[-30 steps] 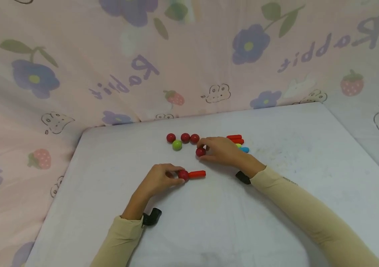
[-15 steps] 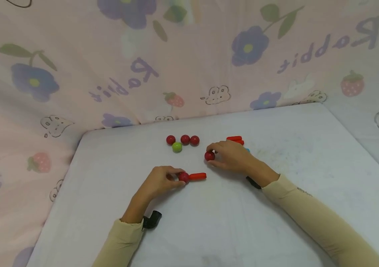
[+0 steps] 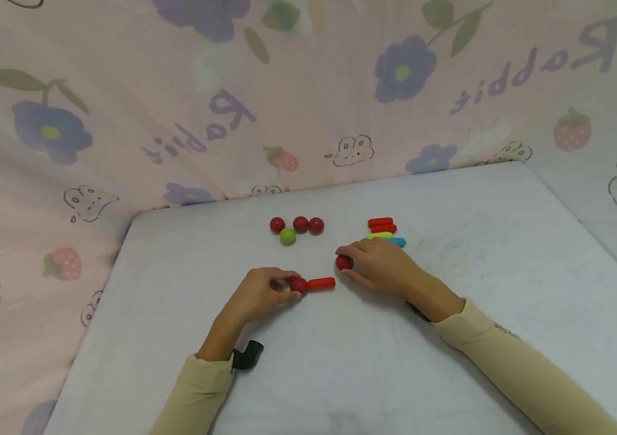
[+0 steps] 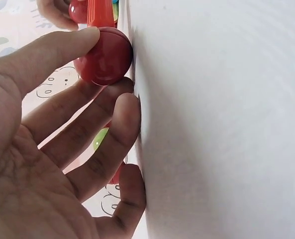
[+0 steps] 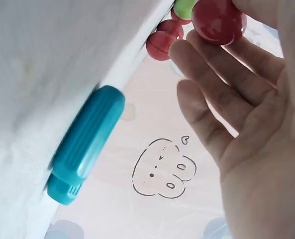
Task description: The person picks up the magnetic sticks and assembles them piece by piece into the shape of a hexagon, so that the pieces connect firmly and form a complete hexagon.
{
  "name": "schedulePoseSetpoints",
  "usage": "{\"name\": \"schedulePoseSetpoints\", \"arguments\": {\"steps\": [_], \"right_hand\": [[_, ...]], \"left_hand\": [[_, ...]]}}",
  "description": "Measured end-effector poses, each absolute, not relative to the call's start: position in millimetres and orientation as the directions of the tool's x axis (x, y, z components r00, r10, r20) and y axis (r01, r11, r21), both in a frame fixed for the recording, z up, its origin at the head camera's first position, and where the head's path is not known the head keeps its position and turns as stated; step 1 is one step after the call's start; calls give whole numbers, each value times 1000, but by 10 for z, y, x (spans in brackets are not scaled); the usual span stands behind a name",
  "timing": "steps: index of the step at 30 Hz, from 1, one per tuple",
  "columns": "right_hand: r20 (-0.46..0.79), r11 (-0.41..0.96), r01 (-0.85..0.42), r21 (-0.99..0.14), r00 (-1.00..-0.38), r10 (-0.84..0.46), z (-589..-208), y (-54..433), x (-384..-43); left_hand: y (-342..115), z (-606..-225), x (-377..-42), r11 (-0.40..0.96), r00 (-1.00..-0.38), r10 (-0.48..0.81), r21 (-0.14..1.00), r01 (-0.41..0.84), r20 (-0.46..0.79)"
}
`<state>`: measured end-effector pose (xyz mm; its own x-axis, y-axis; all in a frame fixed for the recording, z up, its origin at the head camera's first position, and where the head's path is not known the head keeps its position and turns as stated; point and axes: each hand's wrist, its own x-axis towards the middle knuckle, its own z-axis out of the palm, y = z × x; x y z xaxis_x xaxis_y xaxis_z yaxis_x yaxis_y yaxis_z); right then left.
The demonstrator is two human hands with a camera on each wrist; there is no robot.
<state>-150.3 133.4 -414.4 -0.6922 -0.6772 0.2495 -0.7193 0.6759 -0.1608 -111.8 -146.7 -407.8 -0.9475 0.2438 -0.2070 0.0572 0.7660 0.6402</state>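
My left hand (image 3: 256, 295) pinches a glossy dark red ball (image 3: 299, 286) between thumb and fingers, low at the white tabletop. A short red plastic stick, like a capped marker (image 3: 322, 283), lies with one end against that ball and points right. Up and to the right, my right hand (image 3: 381, 266) holds another red ball (image 3: 344, 262) by thumb and fingertips. In the right wrist view this second ball (image 5: 219, 21) shows at the fingertips, with a ribbed teal-blue stick (image 5: 87, 137) to the left of the hand.
Behind the hands, three red balls, one of them here (image 3: 300, 224), lie close to a green ball (image 3: 287, 236). Two red sticks (image 3: 380, 222), a yellow one (image 3: 380, 235) and a blue one (image 3: 397, 242) lie just beyond the right hand. A patterned curtain (image 3: 308, 96) hangs behind the table.
Gripping its red ball, my right hand has moved right and toward me, away from the three red balls. My left hand keeps its ball beside the red stick.
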Motion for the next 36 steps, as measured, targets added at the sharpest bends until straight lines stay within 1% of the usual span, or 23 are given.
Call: {"name": "schedulePoseSetpoints", "arguments": {"steps": [4, 11, 19, 27, 31, 36], "right_hand": [[254, 672, -724, -153, -686, -682, -4123, 1318, -1419], [280, 649, -742, -166, -667, -691, -4135, 1335, -1371], [264, 658, -722, -213, -691, -673, -4124, 1366, -1424], [213, 661, -708, -248, -705, -676, -4102, 1375, -1452], [197, 649, -719, -247, -693, -693, -4124, 1375, -1448], [216, 635, -741, -218, -671, -709, -4156, 1366, -1448]], "left_hand": [[-1481, -4096, -1131, 764, -948, 245, 643, 60, -203], [-1445, -4170, -1144, 773, -949, 237, 632, 55, -208], [-1453, -4123, -1172, 771, -952, 226, 635, 45, -207], [-1473, -4120, -1189, 768, -950, 218, 639, 25, -225], [-1467, -4139, -1183, 771, -950, 211, 637, 16, -231], [-1464, -4136, -1159, 771, -956, 215, 635, 42, -198]]}}
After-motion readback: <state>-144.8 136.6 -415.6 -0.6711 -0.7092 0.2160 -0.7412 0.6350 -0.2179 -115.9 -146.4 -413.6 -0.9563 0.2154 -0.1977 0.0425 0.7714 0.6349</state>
